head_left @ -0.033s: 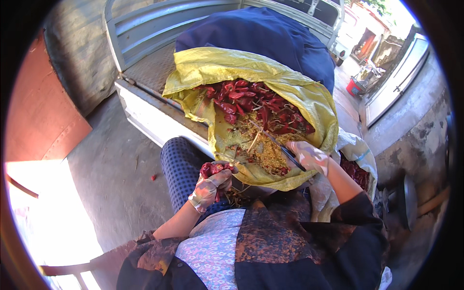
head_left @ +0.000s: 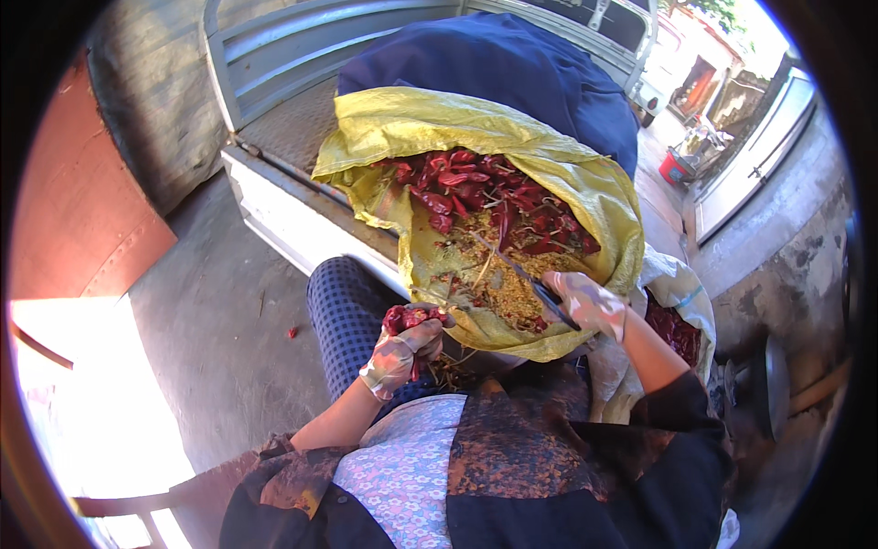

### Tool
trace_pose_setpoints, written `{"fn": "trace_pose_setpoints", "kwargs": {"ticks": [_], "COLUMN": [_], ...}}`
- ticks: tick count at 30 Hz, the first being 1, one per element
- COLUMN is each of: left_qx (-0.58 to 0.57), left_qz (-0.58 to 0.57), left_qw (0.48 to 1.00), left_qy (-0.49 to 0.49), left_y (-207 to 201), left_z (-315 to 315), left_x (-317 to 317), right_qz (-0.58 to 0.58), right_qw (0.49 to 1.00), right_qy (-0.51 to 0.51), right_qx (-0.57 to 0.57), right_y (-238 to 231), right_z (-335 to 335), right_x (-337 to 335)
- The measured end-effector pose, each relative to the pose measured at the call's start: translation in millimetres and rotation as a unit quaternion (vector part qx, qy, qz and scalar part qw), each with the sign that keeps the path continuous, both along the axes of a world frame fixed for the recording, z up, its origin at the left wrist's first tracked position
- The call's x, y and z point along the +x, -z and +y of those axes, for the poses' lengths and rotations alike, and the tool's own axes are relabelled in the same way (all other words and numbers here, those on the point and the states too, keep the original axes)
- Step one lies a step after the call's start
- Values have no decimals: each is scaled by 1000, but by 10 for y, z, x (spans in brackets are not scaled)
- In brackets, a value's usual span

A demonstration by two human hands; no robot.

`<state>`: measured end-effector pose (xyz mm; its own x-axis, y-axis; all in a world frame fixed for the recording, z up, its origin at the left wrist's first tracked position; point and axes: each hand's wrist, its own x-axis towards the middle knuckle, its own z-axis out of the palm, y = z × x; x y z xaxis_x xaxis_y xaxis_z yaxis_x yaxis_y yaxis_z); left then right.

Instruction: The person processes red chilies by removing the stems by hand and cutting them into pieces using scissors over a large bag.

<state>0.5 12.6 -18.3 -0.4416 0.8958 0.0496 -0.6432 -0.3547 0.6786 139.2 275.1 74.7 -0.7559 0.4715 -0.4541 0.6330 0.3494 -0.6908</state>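
Red peppers [head_left: 407, 318], slim tool [head_left: 548, 298] held apart

The left hand [head_left: 397, 358] closes its fingers round the peppers, beside the yellow sack's [head_left: 498, 113] near-left rim; the right hand's [head_left: 593, 306] grip the tool over loose seeds [head_left: 508, 295]. Probably sorting; the next move calls for steady tool control.

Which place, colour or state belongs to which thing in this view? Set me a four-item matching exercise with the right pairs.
Things:
1. scissors
2. bunch of red chillies
3. large central sack
4. cloth behind the sack

Places, colours or states:
A. dark blue
B. in the left grip
C. yellow, mouth open, with loose chillies inside
D. in the right grip

Right pairs: 1-D, 2-B, 3-C, 4-A
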Motion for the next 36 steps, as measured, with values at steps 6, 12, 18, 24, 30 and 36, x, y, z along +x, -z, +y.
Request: {"fn": "trace_pose_setpoints", "kwargs": {"ticks": [6, 12, 18, 24, 30, 36], "left_qx": [-6, 8, 68, 52, 91, 52], "left_qz": [-34, -74, -67, -28, -65, -48], "left_qw": [999, 997, 995, 998, 993, 997], "left_qy": [-12, -16, 8, 11, 28, 19], "left_y": [52, 63, 103, 24, 113, 75], "left_z": [12, 14, 5, -7, -11, -21], "left_x": [-22, -27, -26, -79, -66, -49], "right_qz": [-12, 57, 30, 50, 91, 91], "right_qw": [961, 903, 878, 904, 873, 881], "right_qy": [-200, -285, -297, -294, -296, -289], "right_qx": [190, 316, 373, 305, 378, 364], "right_y": [-142, -194, -142, -183, -144, -150], "right_z": [-526, -748, -816, -891, -953, -1001], "right_x": [169, 115, 22, 16, 14, 25]}}
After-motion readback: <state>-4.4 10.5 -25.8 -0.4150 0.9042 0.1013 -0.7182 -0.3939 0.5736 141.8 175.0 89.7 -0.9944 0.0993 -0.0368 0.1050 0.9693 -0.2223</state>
